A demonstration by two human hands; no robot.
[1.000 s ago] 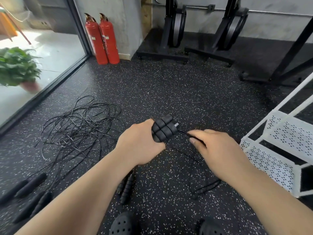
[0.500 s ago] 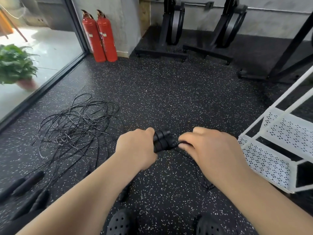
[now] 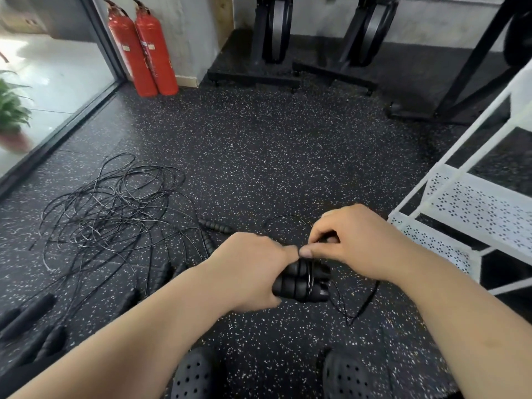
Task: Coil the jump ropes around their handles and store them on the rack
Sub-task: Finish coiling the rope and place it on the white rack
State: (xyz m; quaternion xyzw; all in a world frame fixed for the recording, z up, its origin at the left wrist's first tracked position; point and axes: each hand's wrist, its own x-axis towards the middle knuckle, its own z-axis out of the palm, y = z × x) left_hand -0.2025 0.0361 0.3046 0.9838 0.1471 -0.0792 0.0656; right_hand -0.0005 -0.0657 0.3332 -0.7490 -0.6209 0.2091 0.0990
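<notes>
Speckled gym floor holds tangled ropes. Left hand squeezes both handles together so right hand can pinch and wind cord.

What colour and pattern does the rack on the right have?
White, perforated with small clustered holes; the rack shows best in the head view.

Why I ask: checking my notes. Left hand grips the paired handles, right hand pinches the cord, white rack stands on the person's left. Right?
No: the head view shows the white rack on the person's right, not left. Otherwise yes: the left hand grips the paired handles and the right hand pinches the cord.
</notes>
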